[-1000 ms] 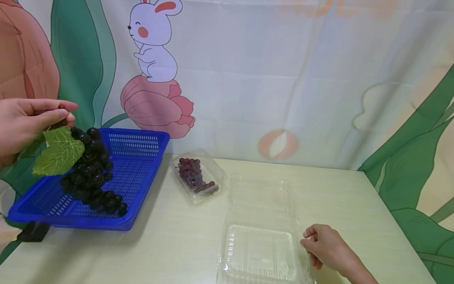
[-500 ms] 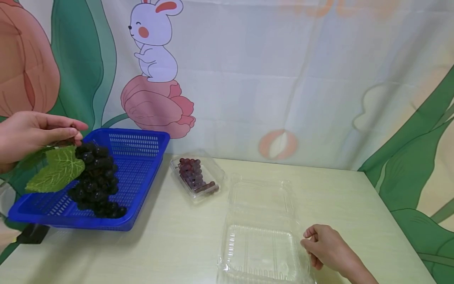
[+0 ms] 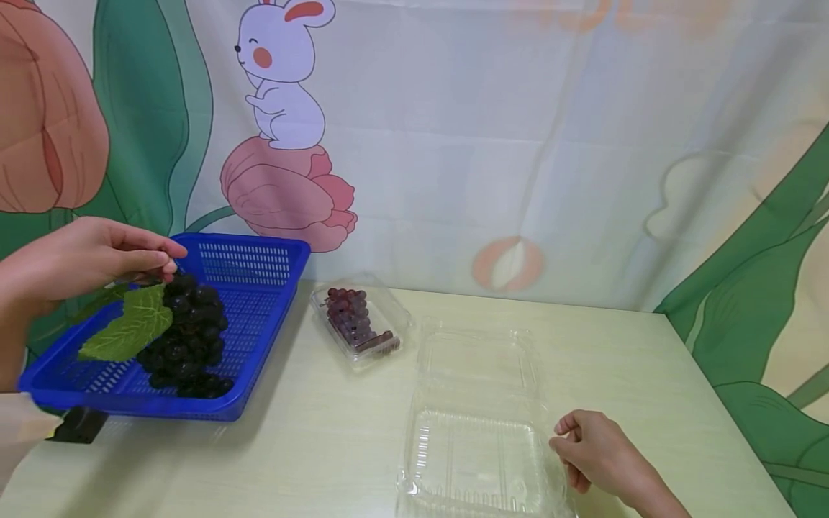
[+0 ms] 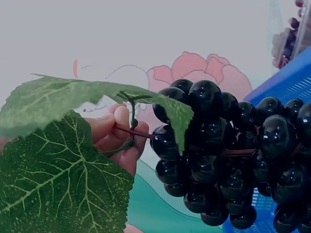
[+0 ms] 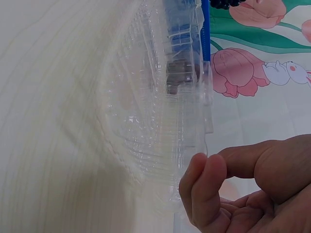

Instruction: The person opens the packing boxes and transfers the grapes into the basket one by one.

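Observation:
My left hand (image 3: 103,259) pinches the brown stem (image 4: 138,133) of a bunch of black grapes (image 3: 189,334). The bunch hangs over the blue basket (image 3: 275,331), its lower end down inside near the front wall. Green leaves (image 4: 58,174) at the stem partly cover the fingers in the left wrist view. An opened clear plastic clamshell box (image 3: 476,460) lies on the table, its lid spread toward the back. Beside its right edge is my right hand (image 3: 599,453), fingers loosely curled, fingertips (image 5: 216,167) right at the rim.
A closed clear box (image 3: 395,309) with a bunch of dark red grapes (image 3: 350,316) stands between the basket and the opened clamshell. Behind the pale table (image 3: 324,446) hangs a printed curtain (image 3: 440,165).
My left hand has moved down and to the right with the black grapes, lowering the bunch further into the basket. The right hand and the clamshell have stayed put.

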Available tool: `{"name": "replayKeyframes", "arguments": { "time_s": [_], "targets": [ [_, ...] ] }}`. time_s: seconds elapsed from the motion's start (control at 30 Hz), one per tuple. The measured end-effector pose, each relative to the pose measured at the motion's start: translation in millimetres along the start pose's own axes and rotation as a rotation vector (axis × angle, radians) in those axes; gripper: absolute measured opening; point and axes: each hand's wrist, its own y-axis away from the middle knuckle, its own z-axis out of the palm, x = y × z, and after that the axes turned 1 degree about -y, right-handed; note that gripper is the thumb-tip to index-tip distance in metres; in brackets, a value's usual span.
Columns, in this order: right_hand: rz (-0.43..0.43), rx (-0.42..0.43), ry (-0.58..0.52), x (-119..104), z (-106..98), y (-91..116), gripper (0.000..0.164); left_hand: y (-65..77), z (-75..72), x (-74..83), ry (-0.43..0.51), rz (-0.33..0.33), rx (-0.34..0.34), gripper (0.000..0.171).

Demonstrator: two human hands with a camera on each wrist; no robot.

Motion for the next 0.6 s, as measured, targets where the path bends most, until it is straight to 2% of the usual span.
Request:
{"name": "replayKeyframes", "arguments": {
  "time_s": [0.23,0.37,0.6],
  "targets": [
    [-0.022,-0.002,-0.012,1.5,0.0,-0.3,0.005,-3.9,6.8,5.5,-0.015,-0.002,-0.03,0.036],
    [-0.014,-0.003,-0.018,1.8,0.1,-0.3,0.006,-6.3,8.7,11.4,-0.002,-0.02,-0.036,0.036],
    [-0.009,-0.001,-0.017,1.8,0.5,-0.2,0.006,-14.2,10.5,16.8,0.015,-0.012,-0.064,0.033]
  ]
}}
